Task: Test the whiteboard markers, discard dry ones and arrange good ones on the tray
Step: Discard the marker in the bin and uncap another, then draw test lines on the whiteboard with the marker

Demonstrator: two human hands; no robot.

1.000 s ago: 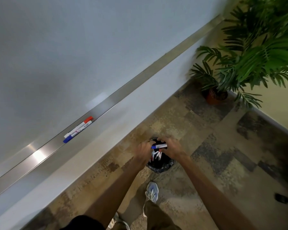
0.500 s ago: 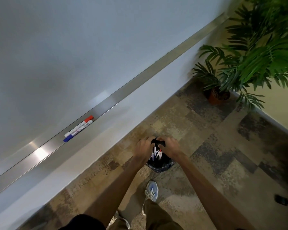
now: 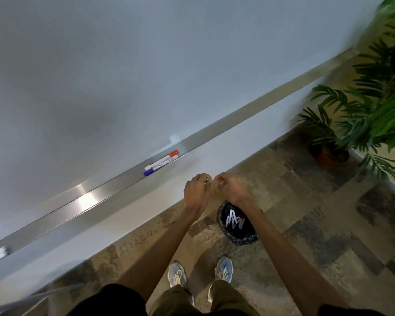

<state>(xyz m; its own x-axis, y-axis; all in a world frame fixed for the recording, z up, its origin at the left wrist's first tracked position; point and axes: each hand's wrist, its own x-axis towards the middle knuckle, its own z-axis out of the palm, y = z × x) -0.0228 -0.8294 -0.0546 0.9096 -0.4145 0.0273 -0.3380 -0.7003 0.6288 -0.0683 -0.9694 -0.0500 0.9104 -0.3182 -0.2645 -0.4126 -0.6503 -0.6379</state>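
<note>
Your left hand (image 3: pixel 196 190) and right hand (image 3: pixel 232 188) are close together, fingers (image 3: pixel 202 179) curled. I can't tell what they hold. Markers (image 3: pixel 161 163) lie along the tray (image 3: pixel 237 124), nearer your left.

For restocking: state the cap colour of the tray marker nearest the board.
Red cap, in the head view.

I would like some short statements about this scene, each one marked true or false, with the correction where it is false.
1. A red-capped marker and a blue-capped marker lie side by side on the tray. True.
2. The black bin is empty. False: several discarded markers lie in it.
3. The left hand and the right hand are close together. True.
4. The potted plant stands at the left of the picture. False: it stands at the right.
</note>
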